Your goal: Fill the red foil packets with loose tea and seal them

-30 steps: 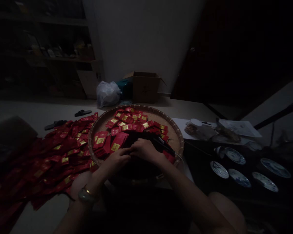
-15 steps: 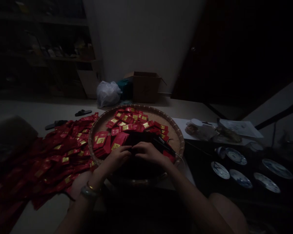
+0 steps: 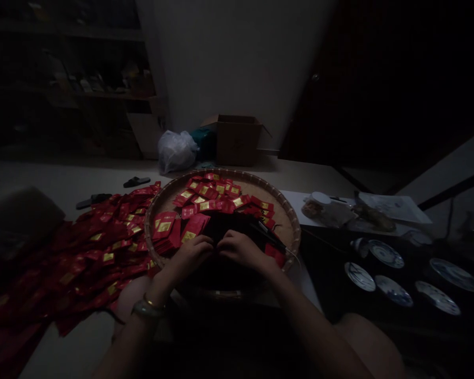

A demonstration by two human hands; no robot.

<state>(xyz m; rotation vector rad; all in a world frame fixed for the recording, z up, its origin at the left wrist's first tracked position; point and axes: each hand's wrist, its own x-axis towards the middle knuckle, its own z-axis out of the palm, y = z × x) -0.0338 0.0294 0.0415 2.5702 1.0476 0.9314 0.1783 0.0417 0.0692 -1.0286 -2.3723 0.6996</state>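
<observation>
A round woven bamboo tray (image 3: 286,210) lies in front of me, with red packets (image 3: 209,205) bearing yellow labels spread over its far half. Over its near half, my left hand (image 3: 193,253) and my right hand (image 3: 240,248) face each other with their fingers curled inward. A black mass (image 3: 225,223) sits under and beyond my fingertips, too dark to identify. Whatever my fingers hold is hidden in that darkness. Stacked red packets (image 3: 168,234) lie left of my left hand. Right of my right hand is a slim dark tool (image 3: 269,234) with a pale strip.
A large heap of red packets (image 3: 102,252) covers the floor at left, with slippers (image 3: 136,181) behind. Patterned plates (image 3: 393,290) and a lidded jar (image 3: 316,205) stand on the right. A cardboard box (image 3: 239,139) and a white plastic bag (image 3: 177,150) are by the wall.
The view has shifted slightly. My fingers have moved a little, with the right fingertips drawn closer together; the packets in the tray lie as before.
</observation>
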